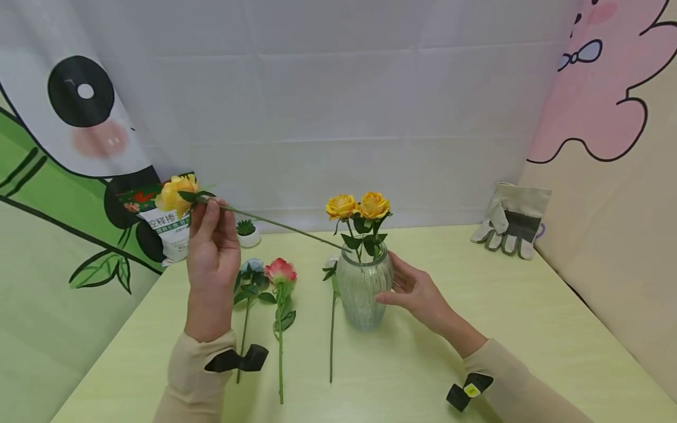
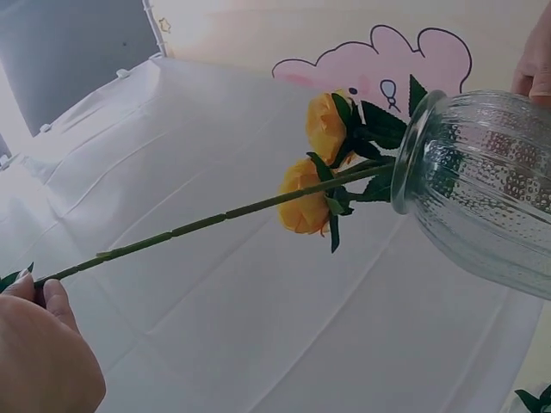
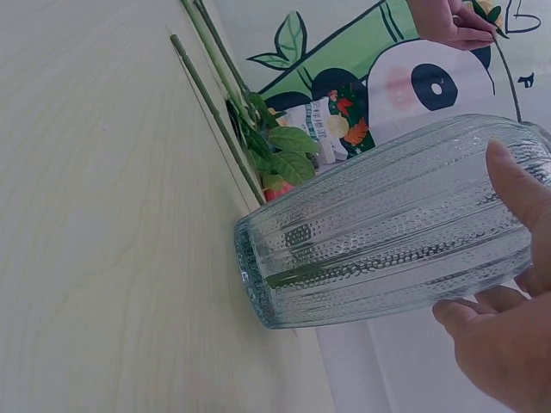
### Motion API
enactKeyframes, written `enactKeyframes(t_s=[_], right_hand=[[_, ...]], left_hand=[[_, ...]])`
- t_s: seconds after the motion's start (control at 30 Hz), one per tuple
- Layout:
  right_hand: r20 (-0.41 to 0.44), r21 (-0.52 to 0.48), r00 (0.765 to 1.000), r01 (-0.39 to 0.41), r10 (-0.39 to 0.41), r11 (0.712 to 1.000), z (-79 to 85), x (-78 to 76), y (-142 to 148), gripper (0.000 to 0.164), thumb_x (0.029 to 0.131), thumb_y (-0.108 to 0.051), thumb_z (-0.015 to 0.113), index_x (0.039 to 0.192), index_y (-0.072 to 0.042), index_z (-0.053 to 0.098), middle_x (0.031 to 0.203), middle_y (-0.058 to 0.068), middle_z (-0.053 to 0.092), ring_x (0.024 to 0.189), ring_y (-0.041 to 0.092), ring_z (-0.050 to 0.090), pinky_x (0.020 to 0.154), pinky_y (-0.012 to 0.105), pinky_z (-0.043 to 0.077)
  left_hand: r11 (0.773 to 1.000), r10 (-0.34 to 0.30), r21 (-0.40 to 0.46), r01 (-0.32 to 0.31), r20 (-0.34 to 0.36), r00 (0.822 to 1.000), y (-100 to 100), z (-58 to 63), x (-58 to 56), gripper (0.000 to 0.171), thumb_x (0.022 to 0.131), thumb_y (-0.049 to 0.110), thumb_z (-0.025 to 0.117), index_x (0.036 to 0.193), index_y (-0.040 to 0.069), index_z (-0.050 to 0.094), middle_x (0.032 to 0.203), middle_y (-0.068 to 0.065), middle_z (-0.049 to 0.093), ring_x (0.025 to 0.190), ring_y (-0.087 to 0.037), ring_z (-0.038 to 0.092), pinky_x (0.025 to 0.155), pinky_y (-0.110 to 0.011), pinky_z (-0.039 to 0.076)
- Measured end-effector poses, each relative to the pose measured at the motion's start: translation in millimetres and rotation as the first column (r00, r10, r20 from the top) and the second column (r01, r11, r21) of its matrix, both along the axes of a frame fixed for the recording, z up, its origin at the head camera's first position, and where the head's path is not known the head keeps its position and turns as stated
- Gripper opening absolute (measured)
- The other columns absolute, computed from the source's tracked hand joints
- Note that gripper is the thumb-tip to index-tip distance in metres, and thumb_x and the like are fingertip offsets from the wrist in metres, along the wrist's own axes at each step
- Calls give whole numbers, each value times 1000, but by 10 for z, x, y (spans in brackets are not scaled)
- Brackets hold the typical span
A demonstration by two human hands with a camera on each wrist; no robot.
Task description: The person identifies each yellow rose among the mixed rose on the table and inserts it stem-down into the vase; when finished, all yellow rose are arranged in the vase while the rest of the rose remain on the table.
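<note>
The left hand point(image 1: 214, 255) pinches a yellow cloth-like rose point(image 1: 174, 197) between thumb and fingers, just under its bloom. Held that way, most of its long green stem point(image 2: 198, 224) sticks out free, so it is likely easy to point. The stem slants down to the right, and its far end is at the mouth of the clear, ribbed glass vase point(image 1: 362, 299). I cannot tell if the tip touches the rim or is just inside.

The right hand point(image 1: 420, 294) wraps the vase's right side, thumb in front and fingers behind, probably to stop it from wobbling. The hands are well apart. The vase stands upright on the pale yellow-green table point(image 1: 412, 376).

A blue flower point(image 1: 252, 265), a pinkish-red flower point(image 1: 280, 270) and a white flower point(image 1: 331, 263) lie left of the vase, stems toward the person, maybe so they are easy to grab.

The held rose is big and puffy, with dark green leaves under it. Two deeper yellow roses point(image 1: 374, 205) stand side by side in the vase. The glass is bumpy and a little blue-green.
</note>
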State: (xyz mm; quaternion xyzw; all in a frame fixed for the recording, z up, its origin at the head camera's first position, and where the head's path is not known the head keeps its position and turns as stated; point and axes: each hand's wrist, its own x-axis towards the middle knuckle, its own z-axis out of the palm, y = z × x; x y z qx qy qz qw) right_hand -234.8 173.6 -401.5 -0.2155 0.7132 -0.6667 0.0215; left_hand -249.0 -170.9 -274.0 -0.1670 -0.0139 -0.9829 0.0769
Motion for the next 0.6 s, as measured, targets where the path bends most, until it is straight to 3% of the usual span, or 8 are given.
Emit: enactKeyframes(t_s=[0.23, 0.6], right_hand=[[11, -3, 1000, -2, 2, 1000, -4, 1, -7, 99, 83, -18, 84, 159, -7, 23, 162, 6, 26, 145, 24, 33, 110, 28, 36], [-12, 5, 1000, -5, 5, 1000, 4, -1, -2, 98, 83, -15, 83, 159, -6, 21, 163, 9, 23, 145, 28, 32, 110, 30, 38]], left_hand=[[984, 116, -138, -111, 22, 993, 200, -10, -18, 11, 83, -17, 69, 89, -9, 72, 92, -19, 70, 84, -31, 71, 74, -35, 61], [910, 255, -337, -239, 2, 967, 450, -55, -69, 12, 82, -13, 73, 88, -4, 76, 87, -13, 73, 82, -27, 72, 77, -31, 61]])
